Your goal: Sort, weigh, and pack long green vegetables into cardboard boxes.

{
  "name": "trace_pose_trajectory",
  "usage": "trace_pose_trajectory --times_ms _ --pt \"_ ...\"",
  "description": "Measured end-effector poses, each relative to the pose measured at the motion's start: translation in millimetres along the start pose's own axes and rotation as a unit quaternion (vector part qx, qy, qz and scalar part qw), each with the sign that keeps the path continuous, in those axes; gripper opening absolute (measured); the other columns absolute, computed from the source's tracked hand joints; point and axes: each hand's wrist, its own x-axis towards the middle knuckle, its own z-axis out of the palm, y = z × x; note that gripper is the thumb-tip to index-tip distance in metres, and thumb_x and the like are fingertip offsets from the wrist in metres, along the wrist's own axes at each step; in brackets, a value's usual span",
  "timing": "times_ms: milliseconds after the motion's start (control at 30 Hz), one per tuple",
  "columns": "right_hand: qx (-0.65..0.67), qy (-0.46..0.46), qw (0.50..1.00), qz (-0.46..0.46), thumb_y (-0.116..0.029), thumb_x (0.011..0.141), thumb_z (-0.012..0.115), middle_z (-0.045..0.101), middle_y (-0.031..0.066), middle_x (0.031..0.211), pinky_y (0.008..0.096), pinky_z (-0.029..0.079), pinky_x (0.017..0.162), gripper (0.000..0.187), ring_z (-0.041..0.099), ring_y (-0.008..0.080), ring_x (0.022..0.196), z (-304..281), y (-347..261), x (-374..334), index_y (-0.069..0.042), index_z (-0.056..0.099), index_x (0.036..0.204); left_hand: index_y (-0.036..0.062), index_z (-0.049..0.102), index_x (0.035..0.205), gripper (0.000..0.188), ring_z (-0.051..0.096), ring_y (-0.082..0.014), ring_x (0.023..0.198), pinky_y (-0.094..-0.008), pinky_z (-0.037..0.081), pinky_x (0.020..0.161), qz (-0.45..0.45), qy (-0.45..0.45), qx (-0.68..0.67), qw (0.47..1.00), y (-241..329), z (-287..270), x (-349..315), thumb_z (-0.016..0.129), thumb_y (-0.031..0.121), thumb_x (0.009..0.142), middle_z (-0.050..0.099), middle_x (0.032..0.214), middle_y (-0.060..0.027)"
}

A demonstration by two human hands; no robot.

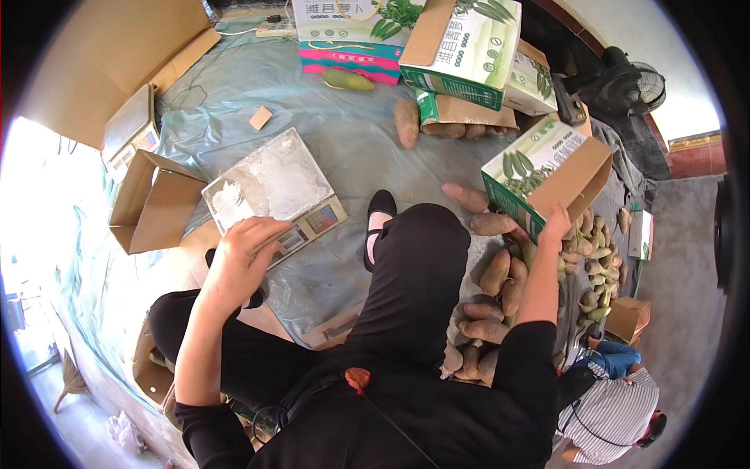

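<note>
My left hand (pixel 251 254) is over the front edge of a digital scale (pixel 269 176), its fingers stretched out above the control panel. Nothing shows in that hand. The scale's flat plate is pale, with whitish smears and dirt. On the right, my right hand (pixel 556 224) grips the edge of a green and white carton (pixel 519 168) printed with green radishes. That carton is tilted, and its brown flap faces me. Several soil-covered radishes (pixel 494 272) lie below it, beside my right forearm. My right fingers are partly hidden by the carton's edge.
Several cartons (pixel 469 47) are stacked at the far side, near a black fan (pixel 625 82). Left of the scale stands an open brown box (pixel 152 199). A greenish radish pile (pixel 598 266) spreads to the right. A person in a striped shirt (pixel 613 406) is at lower right.
</note>
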Motion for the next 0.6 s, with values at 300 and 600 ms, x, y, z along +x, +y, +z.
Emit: trace_pose_trajectory --times_ms 300,600 --pt "0.02 -0.023 0.998 -0.048 -0.011 0.082 0.067 0.064 0.0114 0.107 0.0313 0.047 0.086 0.036 0.061 0.0214 0.096 -31.3 -96.5 -58.5 0.007 0.06 0.112 0.0027 0.065 0.109 0.027 0.062 -0.0269 0.096 -0.0346 0.048 0.085 -0.065 0.055 -0.065 0.994 -42.9 -3.8 -14.6 0.056 0.001 0.084 0.066 0.101 -0.0133" --pt "0.079 -0.191 0.945 -0.253 -0.009 0.092 0.058 0.063 0.007 0.103 0.0265 0.044 0.085 0.024 0.058 0.0125 0.094 17.4 -223.1 -187.5 0.006 0.06 0.111 0.003 0.066 0.109 0.029 0.063 -0.0251 0.095 -0.033 0.047 0.084 -0.056 0.075 -0.067 0.993 -39.1 -9.9 -27.7 0.057 -0.001 0.082 0.066 0.1 -0.0119"
